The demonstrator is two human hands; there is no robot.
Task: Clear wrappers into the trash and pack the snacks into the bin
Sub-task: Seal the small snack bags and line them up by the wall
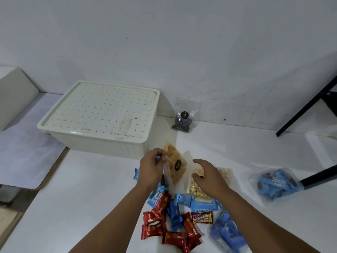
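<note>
Snacks are the matter here, and the one in hand is a clear pouch of orange chips [174, 166] with a dark round label. The left hand [152, 169] pinches its upper left edge between thumb and curled fingers, so the pouch hangs tilted above the table [76, 198], just in front of the bin. I think it is held by the edge because the pouch is thin and soft, and an edge is easy to take from a heap.

The right hand [207, 175] holds nothing. Its fingers are spread and loosely bent, and it hovers over a pouch of pale nuts [197, 189] that lies flat on the table, just beside the lifted pouch. It probably prepares to take this one.

The white bin [102, 114] stands behind the hands, near the wall, and its dotted lid is on. In my judgement the lid must come off before anything goes inside, so packing is at the beginning.

Nearer to the person lies a loose heap of red bars [156, 227] and blue bars [175, 210], some on top of others. Two clear bags of blue bars lie apart, one far right [277, 183] and one bottom right [228, 234]. A small pouch of dark sweets [184, 119] leans at the wall, right of the bin. A trash container I cannot see.
</note>
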